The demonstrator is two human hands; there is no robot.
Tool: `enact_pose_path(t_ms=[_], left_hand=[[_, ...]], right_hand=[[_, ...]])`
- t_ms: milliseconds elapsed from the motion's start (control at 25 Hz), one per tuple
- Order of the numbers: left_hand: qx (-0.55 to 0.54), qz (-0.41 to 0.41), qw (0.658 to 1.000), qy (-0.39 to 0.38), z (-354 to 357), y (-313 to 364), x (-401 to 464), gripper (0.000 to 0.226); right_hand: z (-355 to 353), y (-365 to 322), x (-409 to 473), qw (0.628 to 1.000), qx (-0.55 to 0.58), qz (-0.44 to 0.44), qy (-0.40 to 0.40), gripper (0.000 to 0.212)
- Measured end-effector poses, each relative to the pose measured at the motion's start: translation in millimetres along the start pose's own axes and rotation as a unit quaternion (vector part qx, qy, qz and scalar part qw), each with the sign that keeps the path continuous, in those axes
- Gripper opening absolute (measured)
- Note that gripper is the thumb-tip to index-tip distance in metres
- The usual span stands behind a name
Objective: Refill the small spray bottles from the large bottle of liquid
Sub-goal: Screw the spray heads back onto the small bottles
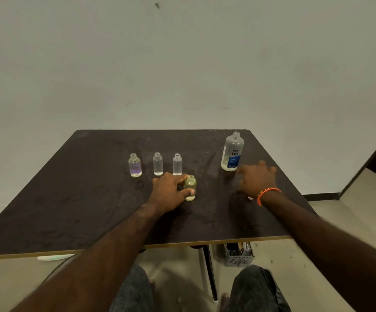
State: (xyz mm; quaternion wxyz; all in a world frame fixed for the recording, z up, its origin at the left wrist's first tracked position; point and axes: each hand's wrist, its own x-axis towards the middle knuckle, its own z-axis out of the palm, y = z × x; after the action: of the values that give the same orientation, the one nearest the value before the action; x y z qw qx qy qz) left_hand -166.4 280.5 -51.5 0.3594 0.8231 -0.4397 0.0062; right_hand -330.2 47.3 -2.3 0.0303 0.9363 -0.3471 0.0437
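A large clear bottle [232, 152] with a blue and white label stands uncapped at the back right of the dark table [70, 199]. Three small clear bottles stand uncapped in a row: left [135, 165], middle [158, 164], right [177, 164]. A fourth small bottle [191, 185], with yellowish liquid, stands nearer to me, and my left hand [169, 192] grips it with thumb and fingers. My right hand [258, 179], blurred, hovers with fingers spread just right of and below the large bottle, holding nothing. An orange band circles that wrist.
A small pale object [250, 198] lies on the table beside my right wrist. Under the table are a grey slotted basket [238, 255] and a table leg [210, 273]. My knees are below the front edge. A pale wall stands behind.
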Motion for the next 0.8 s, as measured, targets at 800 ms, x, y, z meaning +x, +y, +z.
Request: enact_pose_path(t_ms=[800], left_hand=[[-0.018, -0.014, 1.0, 0.015, 0.3, 3.2, -4.8, 0.037]], right_hand=[[-38.3, -84.4, -7.6, 0.936, 0.247, -0.247, 0.044, 0.03]])
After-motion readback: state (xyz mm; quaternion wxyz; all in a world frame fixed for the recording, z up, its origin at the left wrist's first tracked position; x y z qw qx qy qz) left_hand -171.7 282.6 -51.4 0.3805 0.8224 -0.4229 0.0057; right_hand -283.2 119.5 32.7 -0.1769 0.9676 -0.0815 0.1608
